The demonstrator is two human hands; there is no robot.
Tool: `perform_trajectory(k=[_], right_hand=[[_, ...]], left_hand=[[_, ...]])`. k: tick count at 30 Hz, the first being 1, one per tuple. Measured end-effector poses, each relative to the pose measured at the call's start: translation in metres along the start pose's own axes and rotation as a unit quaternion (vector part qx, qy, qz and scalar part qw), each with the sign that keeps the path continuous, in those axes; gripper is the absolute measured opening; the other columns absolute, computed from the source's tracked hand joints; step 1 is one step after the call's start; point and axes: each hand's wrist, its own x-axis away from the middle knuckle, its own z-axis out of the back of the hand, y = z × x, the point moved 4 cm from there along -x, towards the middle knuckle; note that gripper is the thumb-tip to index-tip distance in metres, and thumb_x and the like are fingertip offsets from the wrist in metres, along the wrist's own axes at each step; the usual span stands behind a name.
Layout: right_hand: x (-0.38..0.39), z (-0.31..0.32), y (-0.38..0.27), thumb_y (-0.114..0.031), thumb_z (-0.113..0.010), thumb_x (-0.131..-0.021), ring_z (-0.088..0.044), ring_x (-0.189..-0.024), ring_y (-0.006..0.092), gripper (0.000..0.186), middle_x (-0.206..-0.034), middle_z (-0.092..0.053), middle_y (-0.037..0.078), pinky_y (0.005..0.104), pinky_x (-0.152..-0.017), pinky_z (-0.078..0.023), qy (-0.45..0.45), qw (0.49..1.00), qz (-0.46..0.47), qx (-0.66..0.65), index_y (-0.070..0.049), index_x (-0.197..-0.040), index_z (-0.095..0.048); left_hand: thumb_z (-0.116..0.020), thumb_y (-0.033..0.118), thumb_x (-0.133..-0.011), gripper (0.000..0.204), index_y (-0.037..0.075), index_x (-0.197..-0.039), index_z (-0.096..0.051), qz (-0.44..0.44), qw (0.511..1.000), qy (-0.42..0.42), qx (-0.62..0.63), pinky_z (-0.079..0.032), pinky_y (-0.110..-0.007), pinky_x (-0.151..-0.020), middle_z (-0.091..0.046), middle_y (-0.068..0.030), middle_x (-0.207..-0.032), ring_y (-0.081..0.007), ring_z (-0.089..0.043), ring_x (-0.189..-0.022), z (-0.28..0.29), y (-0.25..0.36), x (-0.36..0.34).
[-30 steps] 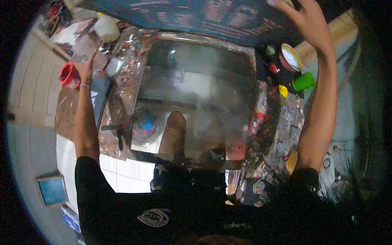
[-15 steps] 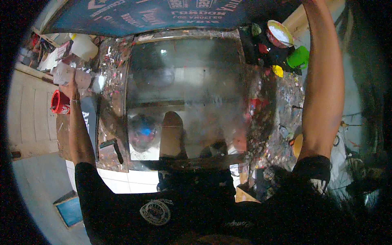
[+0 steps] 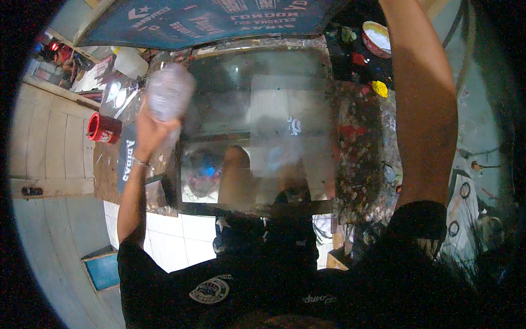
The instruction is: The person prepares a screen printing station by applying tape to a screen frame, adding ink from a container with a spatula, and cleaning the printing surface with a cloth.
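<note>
Red cup (image 3: pixel 103 128) sits far left on the worktop (image 3: pixel 361 148). Left hand (image 3: pixel 149 127) wrapped round a clear plastic bottle (image 3: pixel 169 92), raised over the glass panel's (image 3: pixel 263 115) left edge, looks mid-carry; next needs a steady tilt. Right hand out of frame, grip unknown.

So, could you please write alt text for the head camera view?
The person's left hand lifts a clear plastic bottle over a paint-spattered glass-topped table, while the right arm reaches up to a raised dark printed board. A red cup stands at left.
</note>
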Motion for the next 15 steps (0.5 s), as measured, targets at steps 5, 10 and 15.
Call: perform_trajectory(k=[5, 10, 15], right_hand=[[0.007, -0.001, -0.008, -0.040, -0.072, -0.080, -0.063, -0.100, 0.0377, 0.049, -0.108, -0.067, 0.022, 0.0438, -0.085, -0.049, -0.022, 1.000, -0.003, -0.009, -0.003, -0.113, -0.066], [0.014, 0.007, -0.021, -0.038, -0.073, -0.078, -0.063, -0.097, 0.0387, 0.047, -0.102, -0.067, 0.022, 0.0448, -0.083, -0.049, -0.005, 1.000, -0.025, 0.006, -0.003, -0.109, -0.067], [0.017, 0.007, -0.026, -0.036, -0.074, -0.078, -0.063, -0.097, 0.0388, 0.045, -0.102, -0.067, 0.022, 0.0449, -0.083, -0.049, -0.007, 1.000, -0.010, -0.016, -0.003, -0.109, -0.067]], left_hand=[[-0.077, 0.026, -0.060, 0.083, 0.004, -0.133, -0.045, -0.054, 0.974, -0.147, -0.163, -0.048, -0.045, -0.089, -0.059, -0.0212, -0.109, -0.0393, -0.060, -0.102, -0.064, 0.050, 0.027], [-0.076, 0.025, -0.061, 0.085, 0.007, -0.138, -0.043, -0.104, 0.935, -0.193, -0.280, -0.047, -0.045, -0.090, -0.057, -0.0210, -0.109, -0.0381, -0.057, -0.105, -0.091, 0.053, 0.042], [-0.079, 0.025, -0.058, 0.091, 0.010, -0.139, -0.042, -0.122, 0.916, -0.224, -0.311, -0.047, -0.044, -0.088, -0.056, -0.0205, -0.109, -0.0361, -0.056, -0.105, -0.096, 0.060, 0.047]])
